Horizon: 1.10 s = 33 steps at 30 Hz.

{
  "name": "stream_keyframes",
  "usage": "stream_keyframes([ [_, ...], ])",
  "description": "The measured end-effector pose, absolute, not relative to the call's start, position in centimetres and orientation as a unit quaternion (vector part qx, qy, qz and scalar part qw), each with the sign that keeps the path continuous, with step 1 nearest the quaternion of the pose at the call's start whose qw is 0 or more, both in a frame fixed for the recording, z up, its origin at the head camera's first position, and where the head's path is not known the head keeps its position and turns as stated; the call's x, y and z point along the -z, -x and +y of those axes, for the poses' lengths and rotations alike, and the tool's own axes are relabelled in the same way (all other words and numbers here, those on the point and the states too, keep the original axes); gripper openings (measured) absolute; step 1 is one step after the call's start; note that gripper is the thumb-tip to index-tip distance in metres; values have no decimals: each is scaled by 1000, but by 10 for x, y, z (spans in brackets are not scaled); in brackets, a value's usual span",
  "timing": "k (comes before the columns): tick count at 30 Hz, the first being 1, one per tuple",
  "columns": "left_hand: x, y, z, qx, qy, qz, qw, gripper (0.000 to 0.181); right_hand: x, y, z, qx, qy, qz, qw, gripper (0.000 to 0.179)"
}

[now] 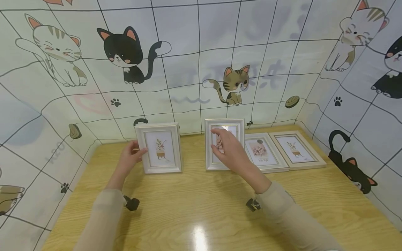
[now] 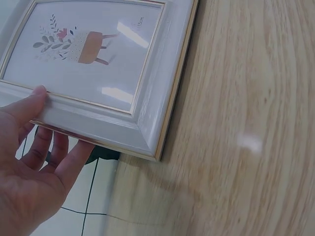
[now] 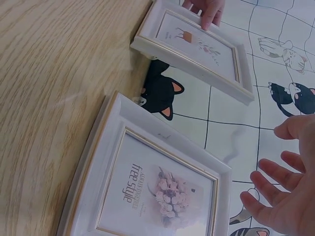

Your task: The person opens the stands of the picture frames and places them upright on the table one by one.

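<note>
On the left of the table stands an upright white picture frame [image 1: 160,165] showing a plant in an orange pot on legs. My left hand [image 1: 130,157] grips its left side; in the left wrist view the thumb [image 2: 32,103] lies on the front border with the fingers behind. Another upright white frame [image 1: 225,167], with a pink flower print, stands right of it. My right hand [image 1: 230,148] is in front of this frame in the head view, fingers apart and holding nothing. In the right wrist view, the hand [image 3: 290,182] hovers beside the flower frame [image 3: 167,147].
Two more frames lie on the table at the right: one with a flower print [image 1: 260,153] and one with a plant print [image 1: 295,150], side by side. A cat-patterned cloth [image 1: 185,69] forms the back and sides around the wooden table [image 1: 188,205].
</note>
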<state>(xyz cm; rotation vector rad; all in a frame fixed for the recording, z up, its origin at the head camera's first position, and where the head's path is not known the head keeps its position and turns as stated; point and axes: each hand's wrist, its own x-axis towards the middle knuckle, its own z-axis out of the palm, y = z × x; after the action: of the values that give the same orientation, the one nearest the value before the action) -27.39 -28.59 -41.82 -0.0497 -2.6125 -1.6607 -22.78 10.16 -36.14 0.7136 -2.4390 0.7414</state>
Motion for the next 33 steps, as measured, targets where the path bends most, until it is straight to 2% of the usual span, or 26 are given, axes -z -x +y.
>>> stream_keyframes([
  [15,418,267,-287,519,5,-854,36,50,361,226,107,-284,-259,-891,242,49],
  [29,418,260,-289,515,-33,-854,61,49,354,224,130,-298,-204,-914,184,53],
  [33,419,260,-289,509,-40,-858,61,49,352,225,140,-290,-189,-919,191,52],
])
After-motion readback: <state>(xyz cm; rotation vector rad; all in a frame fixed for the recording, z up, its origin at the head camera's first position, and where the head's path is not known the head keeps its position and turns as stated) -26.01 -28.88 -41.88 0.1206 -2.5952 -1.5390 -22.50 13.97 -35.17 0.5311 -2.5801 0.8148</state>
